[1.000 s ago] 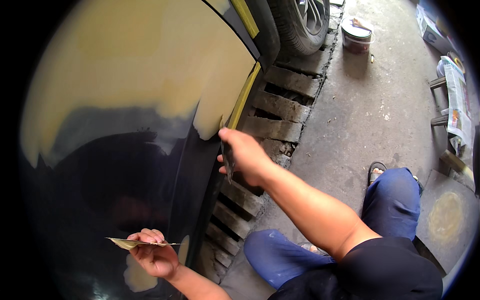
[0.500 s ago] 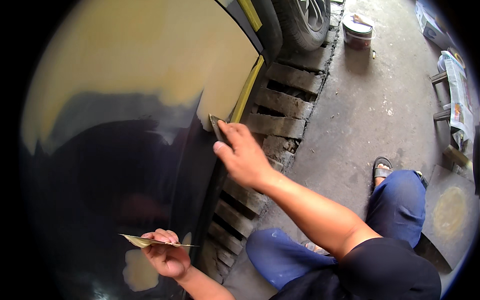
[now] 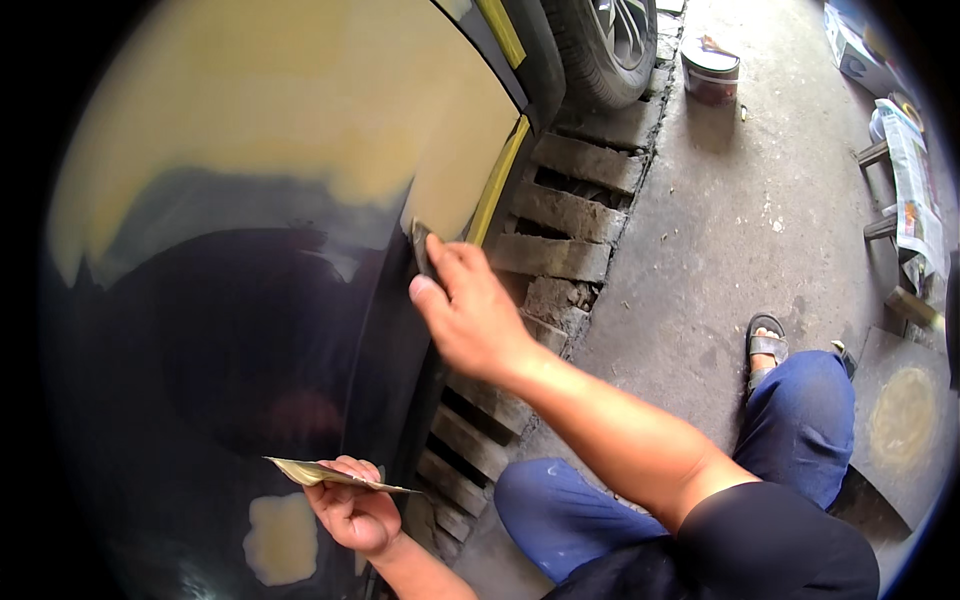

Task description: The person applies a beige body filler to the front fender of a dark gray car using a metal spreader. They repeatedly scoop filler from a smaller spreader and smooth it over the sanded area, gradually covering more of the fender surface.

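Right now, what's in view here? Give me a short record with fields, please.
Left hand: holds a thin plate bearing yellowish paste
Right hand: holds a small scraper, its tip at a beige patch; exact contact unclear
Surface: dark car panel, partly beige
Panel edge: yellow strip
Beyond: wheel; lidded bucket on the floor
Far right: paper-covered bench
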A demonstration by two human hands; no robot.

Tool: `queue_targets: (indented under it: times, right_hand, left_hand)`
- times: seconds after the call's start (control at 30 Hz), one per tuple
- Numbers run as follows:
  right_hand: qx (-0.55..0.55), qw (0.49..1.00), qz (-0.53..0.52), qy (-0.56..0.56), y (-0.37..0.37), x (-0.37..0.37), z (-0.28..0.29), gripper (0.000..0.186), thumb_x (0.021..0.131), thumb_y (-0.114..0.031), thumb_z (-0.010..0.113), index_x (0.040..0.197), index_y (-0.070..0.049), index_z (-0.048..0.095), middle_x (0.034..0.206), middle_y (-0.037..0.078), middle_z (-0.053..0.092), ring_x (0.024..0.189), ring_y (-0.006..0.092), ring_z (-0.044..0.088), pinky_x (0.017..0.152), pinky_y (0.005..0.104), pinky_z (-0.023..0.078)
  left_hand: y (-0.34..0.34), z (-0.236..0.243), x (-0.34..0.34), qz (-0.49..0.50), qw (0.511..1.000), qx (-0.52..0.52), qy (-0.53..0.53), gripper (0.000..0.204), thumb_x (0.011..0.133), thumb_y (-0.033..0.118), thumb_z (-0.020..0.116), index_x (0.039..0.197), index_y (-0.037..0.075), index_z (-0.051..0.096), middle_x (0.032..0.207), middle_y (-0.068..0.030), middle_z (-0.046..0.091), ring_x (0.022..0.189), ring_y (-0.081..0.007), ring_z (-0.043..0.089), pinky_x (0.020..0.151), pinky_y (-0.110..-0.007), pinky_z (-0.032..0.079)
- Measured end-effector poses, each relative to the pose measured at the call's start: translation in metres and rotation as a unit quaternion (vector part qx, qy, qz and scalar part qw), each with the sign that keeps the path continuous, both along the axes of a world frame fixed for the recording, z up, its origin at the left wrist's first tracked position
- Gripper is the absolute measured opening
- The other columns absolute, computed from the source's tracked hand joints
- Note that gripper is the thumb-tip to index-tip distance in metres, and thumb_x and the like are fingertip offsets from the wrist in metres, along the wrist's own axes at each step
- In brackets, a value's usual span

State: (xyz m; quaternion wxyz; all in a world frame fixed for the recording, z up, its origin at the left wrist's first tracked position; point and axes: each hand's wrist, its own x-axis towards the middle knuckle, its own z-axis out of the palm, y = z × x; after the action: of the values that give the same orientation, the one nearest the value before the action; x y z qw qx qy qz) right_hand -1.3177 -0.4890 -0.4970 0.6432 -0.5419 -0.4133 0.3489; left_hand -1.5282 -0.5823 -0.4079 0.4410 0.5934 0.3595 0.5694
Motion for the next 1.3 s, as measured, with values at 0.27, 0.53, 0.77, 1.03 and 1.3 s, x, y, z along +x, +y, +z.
queue_targets:
  times: [0.27, 0.53, 0.77, 1.03, 1.3]
  right_hand:
    - [0.116, 0.972, 0.014, -0.206, -0.023, 0.011, -0.034, 0.052, 0.086, -0.021, 0.061, 0.136, -0.011, 0.051, 0.138, 0.014, 0.046, 0.115, 0.0399, 0.047, 0.096, 0.0512, 0.042]
    - [0.244, 0.886, -0.068, -0.389, 0.022, 0.052, -0.027, 0.062, 0.071, -0.003, 0.067, 0.129, -0.023, 0.058, 0.141, 0.007, 0.046, 0.126, 0.0390, 0.041, 0.103, 0.0498, 0.038]
    - [0.196, 0.914, -0.030, -0.355, 0.008, 0.040, -0.042, 0.061, 0.076, -0.004, 0.061, 0.133, -0.023, 0.054, 0.143, 0.008, 0.043, 0.126, 0.0413, 0.038, 0.103, 0.0542, 0.036]
    - [0.215, 0.904, -0.049, -0.366, 0.024, 0.042, -0.043, 0.062, 0.074, -0.002, 0.062, 0.133, -0.021, 0.054, 0.143, 0.009, 0.042, 0.127, 0.0422, 0.038, 0.105, 0.0541, 0.033]
    - [0.218, 0.902, -0.058, -0.367, 0.020, 0.051, -0.028, 0.065, 0.073, -0.001, 0.062, 0.134, -0.021, 0.053, 0.143, 0.009, 0.043, 0.129, 0.0423, 0.037, 0.105, 0.0544, 0.034]
  left_hand:
    - [0.001, -0.009, 0.001, -0.001, 0.999, -0.020, -0.025, 0.041, 0.080, 0.000, 0.047, 0.120, 0.002, 0.056, 0.086, -0.0099, 0.063, 0.072, -0.0192, 0.055, 0.065, -0.031, 0.045]
    - [-0.007, -0.011, -0.006, 0.027, 0.999, -0.029, -0.019, 0.042, 0.078, 0.001, 0.047, 0.119, 0.002, 0.056, 0.088, -0.0101, 0.062, 0.073, -0.0197, 0.055, 0.064, -0.031, 0.046]
    - [-0.010, -0.016, -0.003, 0.099, 0.994, -0.041, -0.034, 0.052, 0.070, 0.006, 0.047, 0.121, 0.003, 0.056, 0.082, -0.0116, 0.063, 0.069, -0.0209, 0.058, 0.061, -0.030, 0.048]
    - [-0.008, -0.020, 0.000, 0.025, 0.999, -0.036, -0.025, 0.043, 0.078, 0.002, 0.048, 0.120, 0.003, 0.056, 0.093, -0.0097, 0.065, 0.074, -0.0201, 0.057, 0.064, -0.032, 0.046]
    - [-0.010, -0.020, 0.003, 0.033, 0.998, -0.036, -0.031, 0.044, 0.076, 0.003, 0.048, 0.119, 0.003, 0.056, 0.094, -0.0087, 0.065, 0.074, -0.0203, 0.058, 0.064, -0.032, 0.047]
